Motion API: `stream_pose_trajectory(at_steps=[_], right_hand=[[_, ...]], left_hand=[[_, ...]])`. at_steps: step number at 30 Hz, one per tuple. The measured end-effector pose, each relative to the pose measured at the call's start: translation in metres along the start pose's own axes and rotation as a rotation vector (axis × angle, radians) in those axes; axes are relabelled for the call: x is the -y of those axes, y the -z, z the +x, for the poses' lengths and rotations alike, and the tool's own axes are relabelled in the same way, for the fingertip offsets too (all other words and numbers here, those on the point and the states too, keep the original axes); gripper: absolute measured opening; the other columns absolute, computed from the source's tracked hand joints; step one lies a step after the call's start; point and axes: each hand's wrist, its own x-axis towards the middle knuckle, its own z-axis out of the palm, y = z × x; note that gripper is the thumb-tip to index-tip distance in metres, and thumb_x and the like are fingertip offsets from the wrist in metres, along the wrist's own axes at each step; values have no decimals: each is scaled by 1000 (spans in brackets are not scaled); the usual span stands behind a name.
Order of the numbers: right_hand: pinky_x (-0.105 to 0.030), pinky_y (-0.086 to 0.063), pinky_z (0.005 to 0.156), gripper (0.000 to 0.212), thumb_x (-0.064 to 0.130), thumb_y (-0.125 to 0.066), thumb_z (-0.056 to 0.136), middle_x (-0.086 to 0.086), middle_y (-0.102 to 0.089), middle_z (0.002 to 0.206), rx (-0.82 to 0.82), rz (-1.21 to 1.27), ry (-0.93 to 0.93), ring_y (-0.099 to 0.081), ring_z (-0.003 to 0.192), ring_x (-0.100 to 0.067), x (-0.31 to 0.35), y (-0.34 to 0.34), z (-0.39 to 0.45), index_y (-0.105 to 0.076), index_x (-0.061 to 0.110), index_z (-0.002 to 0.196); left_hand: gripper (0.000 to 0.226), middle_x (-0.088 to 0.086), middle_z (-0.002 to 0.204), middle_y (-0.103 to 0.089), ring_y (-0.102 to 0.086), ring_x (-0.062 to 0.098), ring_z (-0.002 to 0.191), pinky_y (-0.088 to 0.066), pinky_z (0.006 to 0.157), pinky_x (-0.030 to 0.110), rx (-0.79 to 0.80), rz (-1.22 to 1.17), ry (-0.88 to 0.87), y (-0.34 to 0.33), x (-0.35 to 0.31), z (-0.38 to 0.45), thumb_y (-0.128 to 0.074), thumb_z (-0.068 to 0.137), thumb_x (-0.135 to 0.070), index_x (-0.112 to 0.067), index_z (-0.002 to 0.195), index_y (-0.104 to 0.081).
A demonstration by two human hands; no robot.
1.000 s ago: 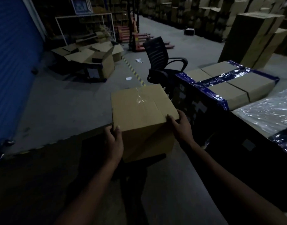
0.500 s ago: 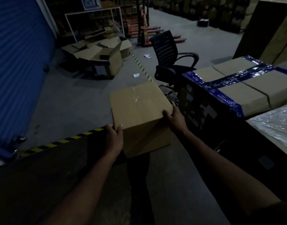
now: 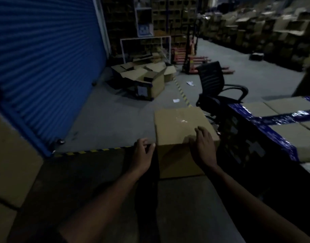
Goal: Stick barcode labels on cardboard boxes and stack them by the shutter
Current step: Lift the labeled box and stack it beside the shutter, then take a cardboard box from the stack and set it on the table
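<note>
We see the cardboard box between our hands, low in front of us with the blue shutter off to the left. Our right hand lies flat on its near top edge, fingers spread — no curl. Our left hand hangs just beside its left face, fingers loosely bent, holding nothing.

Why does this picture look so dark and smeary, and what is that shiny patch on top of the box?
Head view: the warehouse light is dim, so the arms and floor sink into shadow; the stacked boxes at the far right look smeared by motion; the shutter bows from the wide lens; the shiny patch is glare off clear tape on the cardboard box.
</note>
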Motion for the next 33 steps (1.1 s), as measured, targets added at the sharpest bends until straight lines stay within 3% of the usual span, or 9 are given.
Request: stream_pose_trajectory(at_steps=[4,8,11,14,17,22,26,30,33], right_hand=[[-39,-40,105,49,15,-59,93,-13,-42,144,95,218,114,-39,132,-30,85,-11,-23,-44,4,139],[-34,-42,101,47,15,-63,91,-8,-43,144,154,350,275,-44,131,-24,177,-26,-38,-50,10,136],[-17,-35,99,46,23,-64,92,-1,-41,145,155,408,353,-44,129,-14,253,-26,-51,-51,16,135],[-3,-24,97,43,25,-64,91,0,-45,141,166,510,417,-42,130,-13,323,-24,-64,-53,16,132],[-16,-30,101,42,27,-62,92,1,-47,139,173,600,490,-43,129,-12,389,-17,-76,-53,16,132],[-25,-36,105,43,31,-60,93,4,-46,141,169,739,604,-42,129,-9,493,0,-95,-52,19,134],[-20,-36,98,40,30,-61,92,6,-51,132,173,854,667,-44,121,-3,568,10,-116,-52,21,130],[-29,-44,96,34,37,-54,95,14,-52,125,222,982,700,-47,114,-1,629,17,-139,-54,23,125],[-32,-46,97,36,43,-51,96,11,-56,125,241,1026,724,-50,116,-3,662,16,-153,-55,24,126]], left_hand=[[48,1,127,-54,-57,12,115,-49,99,38,-171,3,-111,55,15,-31,-57,93,-47,-17,129,-49],[58,-8,130,-51,-51,4,119,-45,100,23,-347,77,-192,131,23,-63,-51,89,-59,-24,134,-47],[60,-14,132,-48,-44,-3,123,-35,99,8,-469,144,-238,195,26,-89,-46,87,-65,-32,136,-43],[53,-16,137,-47,-44,-2,127,-36,102,12,-589,190,-288,263,28,-113,-49,92,-62,-35,136,-41],[56,-13,139,-47,-43,-2,129,-40,105,23,-683,214,-316,329,22,-134,-50,93,-60,-28,139,-42],[57,-10,138,-47,-45,3,129,-43,104,27,-813,238,-381,429,6,-170,-53,91,-57,-26,138,-43],[52,-10,136,-50,-48,4,127,-44,105,31,-893,264,-415,489,3,-198,-57,91,-51,-25,135,-46],[50,-8,135,-49,-47,-1,124,-39,99,11,-937,305,-426,531,4,-225,-58,93,-45,-23,136,-47],[46,-7,134,-50,-49,7,125,-43,99,20,-1037,359,-455,562,14,-239,-62,94,-39,-20,134,-49]])
